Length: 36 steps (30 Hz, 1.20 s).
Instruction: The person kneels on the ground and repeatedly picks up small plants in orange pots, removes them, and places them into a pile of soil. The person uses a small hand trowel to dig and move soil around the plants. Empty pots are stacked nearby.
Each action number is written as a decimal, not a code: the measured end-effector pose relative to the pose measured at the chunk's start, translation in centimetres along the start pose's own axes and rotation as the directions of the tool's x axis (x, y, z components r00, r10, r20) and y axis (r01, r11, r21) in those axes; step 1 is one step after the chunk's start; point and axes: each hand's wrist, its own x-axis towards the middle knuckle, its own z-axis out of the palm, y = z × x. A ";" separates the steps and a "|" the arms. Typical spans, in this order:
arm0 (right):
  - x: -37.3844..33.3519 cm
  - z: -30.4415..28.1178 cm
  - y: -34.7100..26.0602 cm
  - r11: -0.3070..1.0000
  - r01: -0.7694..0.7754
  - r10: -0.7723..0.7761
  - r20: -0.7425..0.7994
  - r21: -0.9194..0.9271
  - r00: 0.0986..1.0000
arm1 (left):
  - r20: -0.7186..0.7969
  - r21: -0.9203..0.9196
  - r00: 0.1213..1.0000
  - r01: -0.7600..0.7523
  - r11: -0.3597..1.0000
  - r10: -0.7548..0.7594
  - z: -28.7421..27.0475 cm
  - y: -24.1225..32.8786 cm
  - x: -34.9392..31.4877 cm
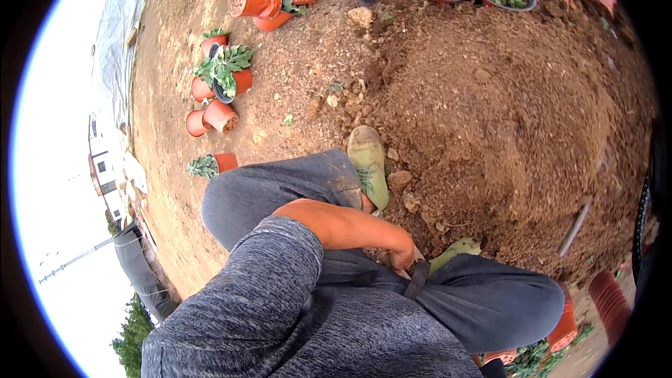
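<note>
Soil heap (490,133) lies ahead and right of left hand (402,260), set between 2 knees (241,192) (grip hidden, can't tell open or closed); right hand unseen.

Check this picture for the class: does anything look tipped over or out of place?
Yes. Left of centre, an orange pot lies tipped over, its underside showing; near the top, another orange pot does too. Pots usually stand upright. A loose green leaf also lies alone on the ground.
</note>
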 end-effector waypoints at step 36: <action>-16.8 15.8 7.1 0.881 0.207 -0.126 -0.210 0.425 0.970 | -0.198 0.895 0.976 0.141 0.423 0.094 -15.5 10.0 -22.2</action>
